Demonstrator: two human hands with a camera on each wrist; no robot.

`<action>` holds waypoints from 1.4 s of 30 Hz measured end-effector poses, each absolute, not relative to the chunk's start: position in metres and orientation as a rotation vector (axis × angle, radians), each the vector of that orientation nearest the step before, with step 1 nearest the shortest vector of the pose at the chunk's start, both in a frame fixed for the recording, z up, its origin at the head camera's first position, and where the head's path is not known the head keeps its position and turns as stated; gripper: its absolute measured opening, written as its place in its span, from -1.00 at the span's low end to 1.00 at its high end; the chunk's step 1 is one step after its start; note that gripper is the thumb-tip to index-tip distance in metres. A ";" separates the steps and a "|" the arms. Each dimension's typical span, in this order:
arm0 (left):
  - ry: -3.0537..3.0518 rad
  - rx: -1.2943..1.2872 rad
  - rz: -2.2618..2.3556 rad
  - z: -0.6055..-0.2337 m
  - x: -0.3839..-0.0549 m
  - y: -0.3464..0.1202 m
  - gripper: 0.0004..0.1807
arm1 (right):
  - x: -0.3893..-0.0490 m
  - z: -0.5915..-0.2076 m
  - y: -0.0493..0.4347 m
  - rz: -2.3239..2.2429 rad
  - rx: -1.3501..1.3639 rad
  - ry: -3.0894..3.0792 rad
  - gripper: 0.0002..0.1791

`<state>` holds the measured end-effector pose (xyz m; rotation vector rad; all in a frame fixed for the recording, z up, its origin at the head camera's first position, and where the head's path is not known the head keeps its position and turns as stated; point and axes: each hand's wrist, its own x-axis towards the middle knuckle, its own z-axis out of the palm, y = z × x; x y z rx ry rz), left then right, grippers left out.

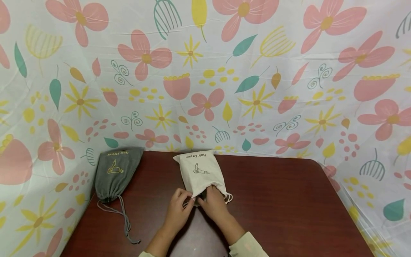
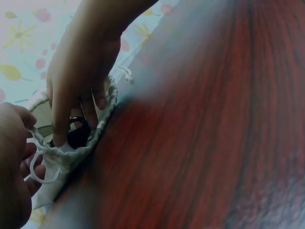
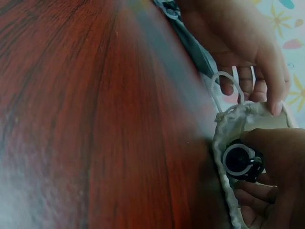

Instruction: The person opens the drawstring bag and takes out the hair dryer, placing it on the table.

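Note:
A cream drawstring bag (image 1: 203,171) printed "Hair Dryer" lies on the table, its mouth toward me. My left hand (image 1: 178,210) pinches the left side of its gathered rim (image 2: 71,155) between thumb and fingers. Through the mouth reaches my right hand (image 1: 216,204), its fingertips partly hidden by the cloth. Inside the bag, a black object (image 3: 237,160) with a pale ring on its round end sits between my right thumb and fingers; most of it is hidden. Cord loops (image 1: 229,198) hang from the bag's mouth.
A grey drawstring bag (image 1: 117,175), also printed "Hair Dryer", lies at the table's left with its grey cord (image 1: 126,217) trailing toward me. Behind the dark red wooden table (image 1: 289,203) hangs a flowered cloth (image 1: 257,89), which also runs along both sides.

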<state>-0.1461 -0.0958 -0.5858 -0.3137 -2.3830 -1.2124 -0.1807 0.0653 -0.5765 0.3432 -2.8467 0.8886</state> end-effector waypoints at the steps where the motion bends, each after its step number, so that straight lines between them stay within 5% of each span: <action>1: -2.384 -0.311 -1.218 -0.586 -0.146 -0.095 -0.89 | -0.181 -0.577 0.064 0.884 0.327 -2.853 -0.29; 17: -2.397 -0.276 -1.259 -0.589 -0.145 -0.093 -0.84 | -0.174 -0.576 0.066 0.964 0.303 -2.842 -0.34; 31: -2.405 -0.206 -1.231 -0.588 -0.147 -0.092 -0.85 | -0.163 -0.570 0.074 1.033 0.301 -2.849 -0.57; 42: -2.373 -0.347 -1.255 -0.579 -0.132 -0.087 -0.68 | -0.157 -0.569 0.076 1.016 0.298 -2.842 -0.69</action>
